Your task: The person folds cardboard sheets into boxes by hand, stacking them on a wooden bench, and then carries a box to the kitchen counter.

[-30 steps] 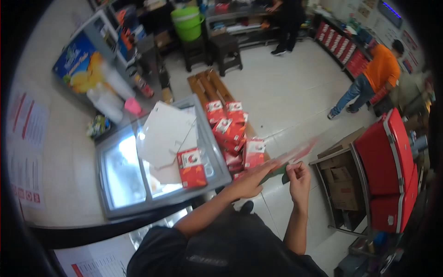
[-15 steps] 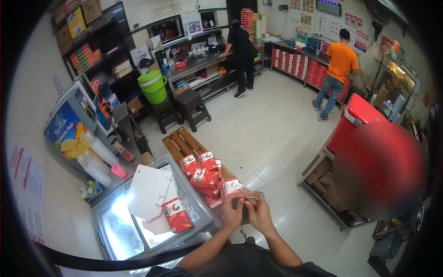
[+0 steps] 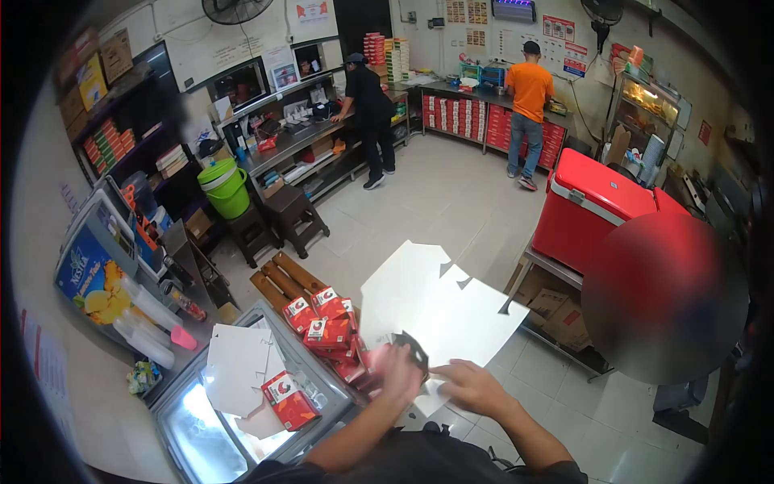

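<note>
Cardboard sheet (image 3: 439,298) extends beyond left fingers (image 3: 395,365), blurred, and right fingers (image 3: 459,373), loosely bent; can't tell either's hold.

The person's left hand (image 3: 397,376) is showing blurred beside a dark piece (image 3: 416,352), its grip hard to make out, and the right hand (image 3: 477,389) is holding its fingers close by. A big notched white sheet (image 3: 435,302) is spreading just beyond them. Red boxes (image 3: 329,332) are lying heaped on a wooden surface (image 3: 274,284); across from me, someone in orange (image 3: 530,90) is standing, back turned.
</note>
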Motion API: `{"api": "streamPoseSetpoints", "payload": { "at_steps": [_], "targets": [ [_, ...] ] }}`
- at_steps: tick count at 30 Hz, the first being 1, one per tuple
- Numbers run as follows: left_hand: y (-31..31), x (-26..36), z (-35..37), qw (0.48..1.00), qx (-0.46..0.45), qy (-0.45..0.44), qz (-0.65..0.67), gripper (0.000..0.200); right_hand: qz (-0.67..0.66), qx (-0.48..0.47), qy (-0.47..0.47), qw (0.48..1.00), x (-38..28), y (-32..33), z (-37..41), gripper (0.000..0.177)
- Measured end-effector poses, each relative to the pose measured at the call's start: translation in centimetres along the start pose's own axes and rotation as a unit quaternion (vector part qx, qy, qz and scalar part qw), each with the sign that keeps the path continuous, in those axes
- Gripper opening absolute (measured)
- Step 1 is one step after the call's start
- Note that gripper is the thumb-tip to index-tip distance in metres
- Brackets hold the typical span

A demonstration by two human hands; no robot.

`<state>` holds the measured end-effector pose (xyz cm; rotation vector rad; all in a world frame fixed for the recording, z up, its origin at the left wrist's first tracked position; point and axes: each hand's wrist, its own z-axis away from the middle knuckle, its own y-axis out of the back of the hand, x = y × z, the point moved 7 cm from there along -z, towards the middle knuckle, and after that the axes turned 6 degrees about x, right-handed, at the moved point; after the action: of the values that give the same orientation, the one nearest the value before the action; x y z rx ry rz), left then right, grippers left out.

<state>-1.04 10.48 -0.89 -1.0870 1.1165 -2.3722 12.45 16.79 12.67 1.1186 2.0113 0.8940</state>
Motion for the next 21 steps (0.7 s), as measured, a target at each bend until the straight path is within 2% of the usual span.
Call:
{"api": "streamPoseSetpoints", "payload": {
  "at_steps": [1,2,4,5,6,7,8,9,11,12,13,14,15,16,17,18,19,20,21],
  "targets": [
    [-0.1,-0.5,-0.2,1.000,0.014,0.025,0.009,0.019,-0.001,-0.002,0.001,1.000,0.1,-0.8,0.5,0.028],
    [-0.4,-0.8,-0.3,0.999,0.022,0.027,-0.001,0.021,-0.020,0.083,-0.050,0.995,0.9,-0.1,1.0,0.026],
    [-2.7,0.5,1.8,0.997,0.029,-0.074,-0.004,0.027,-0.073,0.268,-0.165,0.946,2.3,1.0,1.8,0.021],
    [-3.7,1.6,3.0,0.990,0.031,-0.134,0.000,0.030,-0.071,0.270,-0.166,0.946,1.5,0.8,0.7,0.021],
    [-3.1,1.3,2.8,0.991,0.027,-0.133,-0.002,0.030,-0.120,0.331,-0.261,0.899,2.1,1.3,0.4,0.021],
    [-2.7,2.0,3.1,0.950,-0.009,-0.260,-0.170,0.029,-0.166,0.386,-0.352,0.837,2.9,1.3,0.8,0.022],
    [-3.2,2.4,4.1,0.866,-0.043,-0.374,-0.328,0.029,-0.190,0.390,-0.371,0.821,3.2,0.7,0.8,0.018],
    [-2.5,2.1,3.6,0.868,-0.044,-0.371,-0.327,0.029,-0.187,0.389,-0.374,0.821,3.1,0.7,0.8,0.018],
    [-2.9,1.8,3.9,0.799,-0.131,-0.415,-0.415,0.065,-0.256,0.316,-0.374,0.834,2.8,-0.3,0.2,0.017],
    [-3.2,1.7,4.3,0.757,-0.182,-0.431,-0.456,0.086,-0.500,0.398,-0.449,0.625,6.0,-7.1,3.8,0.020],
    [-5.5,3.7,5.9,0.650,-0.195,-0.476,-0.559,0.083,-0.146,0.252,-0.336,0.896,2.9,-2.2,1.4,0.025],
    [-2.9,3.3,3.5,0.775,-0.121,-0.380,-0.490,0.081,-0.140,0.232,-0.278,0.922,2.4,-2.5,1.0,0.037],
    [-0.2,1.8,1.4,0.871,-0.046,-0.260,-0.415,0.080,-0.129,0.211,-0.226,0.942,1.7,-3.0,0.7,0.049],
    [-2.2,2.3,2.7,0.901,-0.089,-0.204,-0.371,0.082,-0.101,0.230,-0.254,0.934,2.0,-2.0,1.2,0.049],
    [-4.3,3.6,4.3,0.925,-0.128,-0.143,-0.327,0.084,-0.036,0.248,-0.290,0.924,2.5,-0.6,1.7,0.063],
    [-5.0,4.3,4.6,0.916,-0.195,-0.147,-0.319,0.086,0.028,0.265,-0.321,0.909,3.2,1.0,2.6,0.076],
    [-5.4,4.9,5.0,0.904,-0.256,-0.152,-0.306,0.088,0.145,0.271,-0.407,0.860,5.4,1.9,5.2,0.098],
    [-5.7,5.5,5.0,0.899,-0.279,-0.137,-0.309,0.088,-0.078,0.345,-0.454,0.818,7.1,3.4,7.3,0.098],
    [-6.6,5.6,6.3,0.863,-0.382,-0.109,-0.311,0.091,-0.300,0.401,-0.464,0.731,7.9,3.9,9.2,0.099]
  ]
}}
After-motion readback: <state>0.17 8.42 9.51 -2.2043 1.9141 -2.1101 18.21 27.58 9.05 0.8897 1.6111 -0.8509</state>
